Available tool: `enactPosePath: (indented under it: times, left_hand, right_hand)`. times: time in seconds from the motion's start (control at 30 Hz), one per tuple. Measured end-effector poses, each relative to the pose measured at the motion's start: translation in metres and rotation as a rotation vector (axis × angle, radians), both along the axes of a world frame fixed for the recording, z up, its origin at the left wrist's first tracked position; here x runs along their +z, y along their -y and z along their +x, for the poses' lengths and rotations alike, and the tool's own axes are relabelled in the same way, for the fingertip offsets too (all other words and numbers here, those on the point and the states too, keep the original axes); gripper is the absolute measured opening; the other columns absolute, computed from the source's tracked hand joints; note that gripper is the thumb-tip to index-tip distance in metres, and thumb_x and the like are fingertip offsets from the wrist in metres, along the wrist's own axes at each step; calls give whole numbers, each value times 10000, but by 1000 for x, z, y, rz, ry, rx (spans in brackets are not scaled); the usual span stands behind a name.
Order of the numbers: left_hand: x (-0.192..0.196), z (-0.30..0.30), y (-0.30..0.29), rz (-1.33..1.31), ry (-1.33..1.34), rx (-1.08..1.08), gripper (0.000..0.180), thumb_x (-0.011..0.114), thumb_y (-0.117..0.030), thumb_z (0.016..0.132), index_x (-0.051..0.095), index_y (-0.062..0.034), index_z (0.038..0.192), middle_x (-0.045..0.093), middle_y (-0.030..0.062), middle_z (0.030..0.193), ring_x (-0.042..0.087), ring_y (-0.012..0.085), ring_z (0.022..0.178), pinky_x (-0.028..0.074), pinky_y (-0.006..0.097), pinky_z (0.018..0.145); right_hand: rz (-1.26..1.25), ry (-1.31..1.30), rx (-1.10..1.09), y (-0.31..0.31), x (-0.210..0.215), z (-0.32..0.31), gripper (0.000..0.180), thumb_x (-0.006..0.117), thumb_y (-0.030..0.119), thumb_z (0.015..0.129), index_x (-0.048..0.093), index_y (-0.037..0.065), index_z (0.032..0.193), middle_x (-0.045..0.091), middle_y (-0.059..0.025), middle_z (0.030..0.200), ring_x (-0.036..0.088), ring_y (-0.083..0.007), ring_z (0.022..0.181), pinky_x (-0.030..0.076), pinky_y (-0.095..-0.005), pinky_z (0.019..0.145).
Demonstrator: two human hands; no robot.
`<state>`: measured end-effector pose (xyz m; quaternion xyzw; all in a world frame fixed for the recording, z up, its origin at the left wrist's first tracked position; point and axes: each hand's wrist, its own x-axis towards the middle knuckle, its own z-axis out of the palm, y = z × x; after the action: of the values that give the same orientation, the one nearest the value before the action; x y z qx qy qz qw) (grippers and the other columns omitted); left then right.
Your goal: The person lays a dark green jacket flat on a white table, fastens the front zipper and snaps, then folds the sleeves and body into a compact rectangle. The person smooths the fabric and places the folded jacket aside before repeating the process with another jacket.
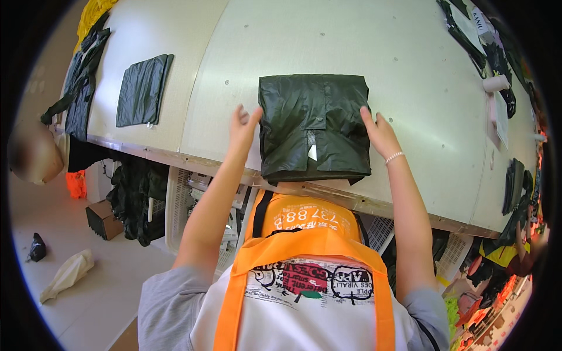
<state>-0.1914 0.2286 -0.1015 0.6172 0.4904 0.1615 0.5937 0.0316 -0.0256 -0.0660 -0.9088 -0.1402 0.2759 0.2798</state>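
Observation:
A dark green folded jacket [315, 131] of thin shiny fabric lies on the table in front of me, squared off, with a front placket, a snap and a small white label at its middle. My left hand [241, 126] is raised by its left edge, fingers apart and slightly blurred, holding nothing. At the right edge, my right hand [379, 131] has its thumb at the fabric and its fingers stretched out, not gripping. Whether either hand actually touches the cloth I cannot tell.
Another folded dark garment [144, 90] lies on the pale table [234, 52] to the left. Dark garments and a white roll [496, 83] line the right side. White plastic crates [177, 210] stand under the table, and a cardboard box [104, 220] sits on the floor. A person [38, 152] is at the far left.

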Motion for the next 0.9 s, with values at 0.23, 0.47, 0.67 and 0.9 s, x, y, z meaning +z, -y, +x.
enactPosePath:
  times: [0.23,0.47,0.67,0.9]
  left_hand:
    - [-21,-2,73,350,-169,-120,788,794,-374,686,421,88,1204,558,254,1137,542,383,1059,424,401,909]
    - [-14,-55,107,641,-329,-3,734,797,-340,688,465,73,1196,599,223,1087,577,321,1012,441,374,885]
    - [2,-93,82,-122,-406,-368,930,783,-539,621,470,121,1197,574,281,1122,566,349,1076,445,379,903]
    - [1,-115,81,49,-385,-312,914,821,-539,571,451,135,1064,583,302,1056,575,358,1049,462,392,863]
  right_hand:
    - [95,-52,-37,-9,-39,-40,748,466,593,865,565,-128,1039,611,-301,983,579,-421,966,436,-424,874]
    - [45,345,-79,11,-56,-106,619,544,502,862,560,-89,1043,570,-309,1046,529,-453,997,413,-465,875]
    - [290,-26,-157,14,-28,-129,810,647,526,783,389,-74,1262,535,-278,1186,513,-389,1125,396,-400,950]
    - [395,129,-83,11,-24,-160,1129,764,405,718,22,-98,1405,337,-318,1375,377,-389,1272,308,-367,1046]
